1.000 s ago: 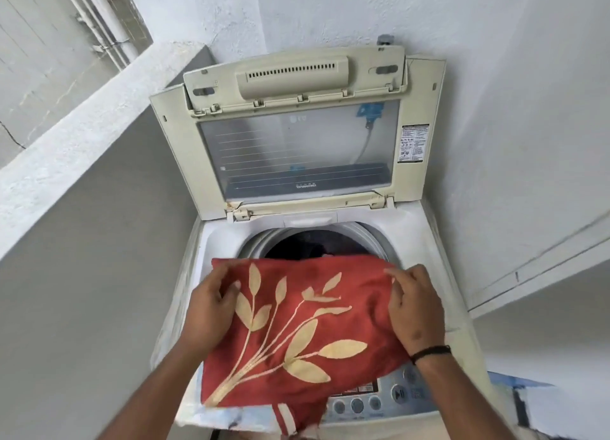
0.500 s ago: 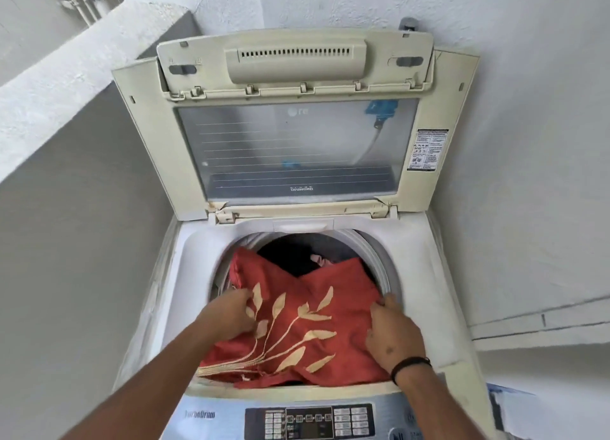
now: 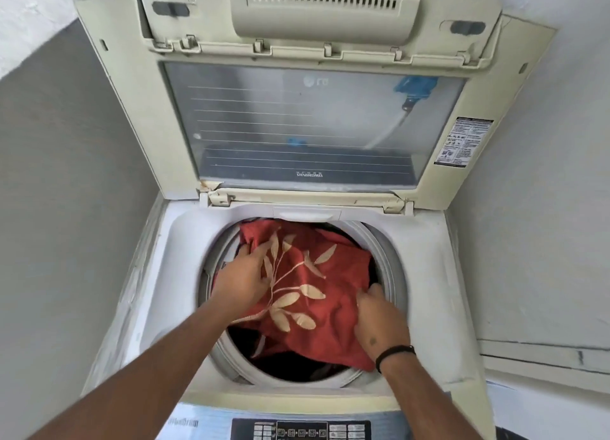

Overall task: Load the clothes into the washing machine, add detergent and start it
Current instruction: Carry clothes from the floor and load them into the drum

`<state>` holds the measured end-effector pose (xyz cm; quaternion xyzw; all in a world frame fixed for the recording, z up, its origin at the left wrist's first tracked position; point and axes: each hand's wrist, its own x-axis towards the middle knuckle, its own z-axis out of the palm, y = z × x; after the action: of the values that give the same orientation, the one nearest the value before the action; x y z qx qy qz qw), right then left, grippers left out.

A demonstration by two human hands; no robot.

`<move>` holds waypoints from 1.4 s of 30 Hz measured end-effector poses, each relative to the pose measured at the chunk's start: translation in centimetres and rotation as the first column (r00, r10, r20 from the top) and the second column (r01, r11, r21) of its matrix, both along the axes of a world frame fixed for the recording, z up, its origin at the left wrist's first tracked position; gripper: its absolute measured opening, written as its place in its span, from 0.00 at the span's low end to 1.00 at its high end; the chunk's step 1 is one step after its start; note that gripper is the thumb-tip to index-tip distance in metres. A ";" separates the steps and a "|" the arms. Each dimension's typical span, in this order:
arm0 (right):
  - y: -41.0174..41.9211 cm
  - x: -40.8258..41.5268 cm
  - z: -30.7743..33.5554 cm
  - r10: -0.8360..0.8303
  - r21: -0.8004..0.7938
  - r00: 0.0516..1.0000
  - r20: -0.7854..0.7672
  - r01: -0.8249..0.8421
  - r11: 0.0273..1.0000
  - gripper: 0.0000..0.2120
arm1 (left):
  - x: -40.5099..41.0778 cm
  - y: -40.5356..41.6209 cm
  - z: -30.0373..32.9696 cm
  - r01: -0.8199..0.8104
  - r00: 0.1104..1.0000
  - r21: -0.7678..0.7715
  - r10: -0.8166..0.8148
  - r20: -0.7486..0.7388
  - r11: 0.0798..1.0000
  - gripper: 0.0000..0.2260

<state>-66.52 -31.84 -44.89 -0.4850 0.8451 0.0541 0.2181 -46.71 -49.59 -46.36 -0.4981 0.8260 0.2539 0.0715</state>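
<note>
Nearest the camera, at the bottom edge, sits the control panel [image 3: 310,429] of the washer [image 3: 178,241], a dark strip with small buttons and a display, cut off by the frame. Two bare forearms reach over it into the round drum [image 3: 394,274]. The right hand [image 3: 379,321], a black band [image 3: 394,354] on its wrist, lies on the right lower part of the red cloth [image 3: 317,291]; its fingers are bent down into the fabric near the drum's rim, though whether they pinch it or only press it I cannot tell. The left hand [image 3: 244,278] rests on the cloth's left side with fingers spread apart and fairly straight, tips toward the far left corner of the fabric. The cloth, red with a pale leaf-and-stem pattern, sits crumpled inside the drum mouth and covers most of it, hiding what lies beneath; dark clothes [image 3: 284,363] show in the gap under its near edge. Beyond the drum, the lid [image 3: 310,123] stands raised and folded, its clear window showing a blue fitting [image 3: 416,85] and hose behind it, and a printed label [image 3: 463,141] on its right frame. A grey wall [image 3: 66,192] closes in on the left, a white wall [image 3: 541,208] on the right.
</note>
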 end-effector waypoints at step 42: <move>-4.8 -1.1 -10.9 -0.309 0.231 0.697 0.647 0.207 0.951 0.26 | -1.1 2.6 -11.6 -0.070 0.997 0.472 0.067 0.023 0.879 0.23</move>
<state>-67.65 -36.66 -55.79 -0.3312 0.7612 -0.0977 0.5489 -47.80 -47.03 -57.92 -0.4953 0.7208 0.4484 0.1844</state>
